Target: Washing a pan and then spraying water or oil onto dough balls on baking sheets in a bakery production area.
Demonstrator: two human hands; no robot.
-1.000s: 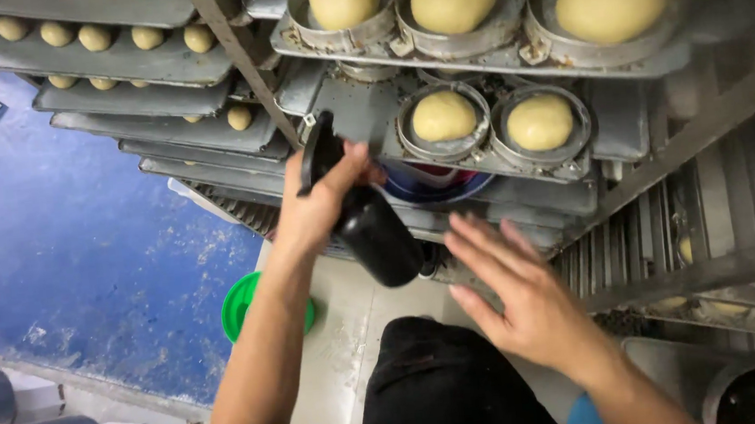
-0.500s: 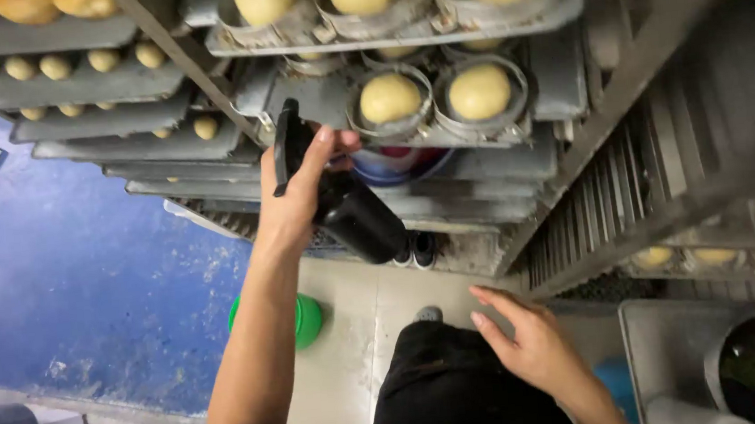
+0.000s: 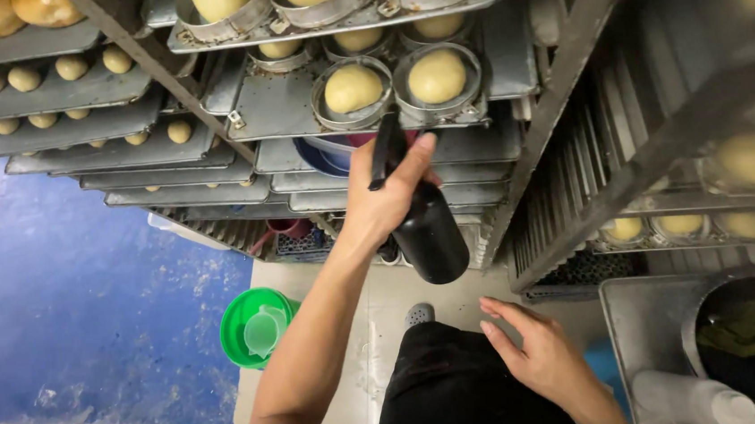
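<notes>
Head view shows me the black spray bottle [image 3: 428, 230] raised in front of the rack, its nozzle up against the tray [image 3: 284, 112] of dough balls in metal rings [image 3: 352, 88]. My left hand [image 3: 385, 198] has its fingers clenched around the bottle's neck and trigger. My right hand [image 3: 537, 352] hangs released by my thigh. I judge the spraying step is in hand; squeezing calls for steady aim at the dough.
</notes>
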